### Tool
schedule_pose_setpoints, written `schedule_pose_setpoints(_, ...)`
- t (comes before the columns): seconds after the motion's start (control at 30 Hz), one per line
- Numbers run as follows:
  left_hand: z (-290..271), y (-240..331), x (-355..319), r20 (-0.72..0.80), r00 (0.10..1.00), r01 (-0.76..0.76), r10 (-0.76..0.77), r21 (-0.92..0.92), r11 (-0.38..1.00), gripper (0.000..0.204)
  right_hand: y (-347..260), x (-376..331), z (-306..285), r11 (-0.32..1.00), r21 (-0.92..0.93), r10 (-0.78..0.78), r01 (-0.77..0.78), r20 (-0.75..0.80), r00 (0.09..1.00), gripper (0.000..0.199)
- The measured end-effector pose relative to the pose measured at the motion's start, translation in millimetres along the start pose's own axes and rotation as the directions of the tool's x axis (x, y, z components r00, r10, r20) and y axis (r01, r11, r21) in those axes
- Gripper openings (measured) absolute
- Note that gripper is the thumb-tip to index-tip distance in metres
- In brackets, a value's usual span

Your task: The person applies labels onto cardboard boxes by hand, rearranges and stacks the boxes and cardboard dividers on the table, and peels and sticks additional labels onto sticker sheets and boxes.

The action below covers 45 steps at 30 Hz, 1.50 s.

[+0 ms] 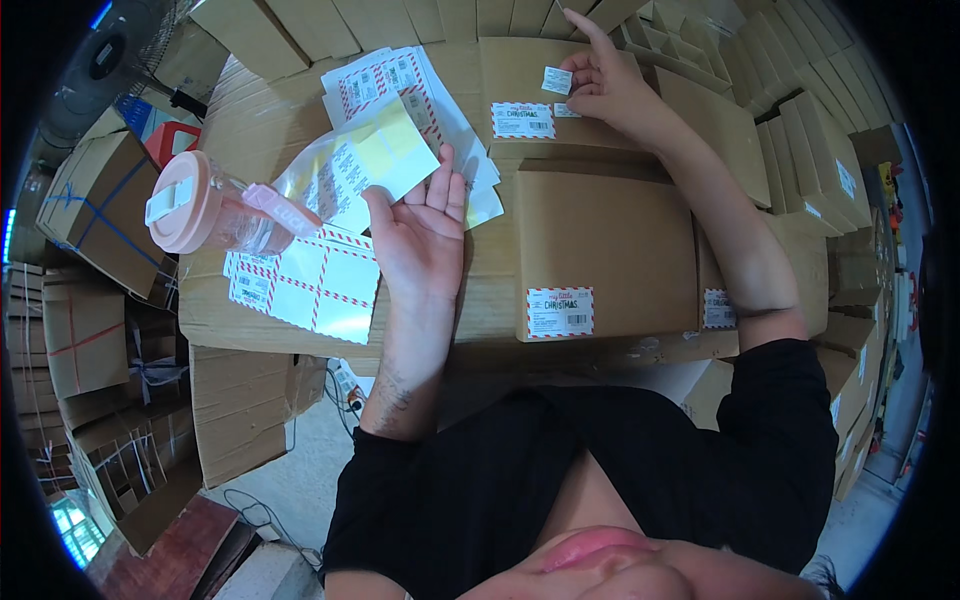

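My left hand (425, 240) is palm up at the middle of the cardboard work surface (250, 130), its thumb and fingers pinching a glossy label sheet with a yellow backing (365, 165). My right hand (605, 85) reaches to the far side and holds a small white sticker (557, 80) at its fingertips, just above a flat cardboard box (590, 130) that carries a red-bordered label (522, 120). A second closed box (610, 240) lies nearer to me, with a similar label (559, 312) on its front corner.
More label sheets lie spread out (315, 285) and fanned (400, 85) on the surface. A clear bottle with a pink lid (215, 210) lies on its side at the left. Stacked cardboard boxes (810, 160) ring the area, and a fan (105, 60) stands at the upper left.
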<state>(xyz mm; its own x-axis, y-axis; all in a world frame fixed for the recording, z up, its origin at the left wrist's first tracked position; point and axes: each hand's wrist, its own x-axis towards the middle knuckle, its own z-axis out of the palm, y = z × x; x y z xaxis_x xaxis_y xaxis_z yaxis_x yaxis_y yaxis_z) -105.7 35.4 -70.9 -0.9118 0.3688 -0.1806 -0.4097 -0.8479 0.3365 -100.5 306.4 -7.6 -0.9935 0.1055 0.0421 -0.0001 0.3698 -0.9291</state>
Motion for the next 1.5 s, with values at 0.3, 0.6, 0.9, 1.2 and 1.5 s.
schedule_pose_setpoints(0.3, -1, 1, 0, 0.008, 1.000, 0.012, -0.012, -0.002, 1.000, 0.060, -27, -12, 10, 0.954, -0.283, -0.087, 0.104, 0.074, 0.994, 0.100)
schedule_pose_setpoints(0.6, -16, 1, 3, 0.134, 0.990, 0.048, -0.039, -0.065, 0.997, 0.060, -35, -44, 10, 0.568, -0.676, -0.587, 0.470, 0.068, 0.807, 0.093)
schedule_pose_setpoints(0.9, -16, 0, 5, 0.182, 0.981, 0.077, -0.062, -0.075, 0.994, 0.057, -26, -110, 3, 0.997, -0.001, -0.083, 0.083, 0.007, 0.997, 0.083)
schedule_pose_setpoints(1.2, -2, -7, -4, 0.249, 0.955, 0.107, -0.161, 0.218, 0.970, 0.050, -23, -40, 8, 0.850, -0.457, -0.313, 0.261, -0.040, 0.949, 0.093)
schedule_pose_setpoints(1.5, 49, -33, -11, 0.762, 0.644, -0.730, -0.074, 0.581, -0.360, 0.028, -16, -31, 10, 0.933, -0.272, -0.255, 0.235, -0.041, 0.966, 0.089)
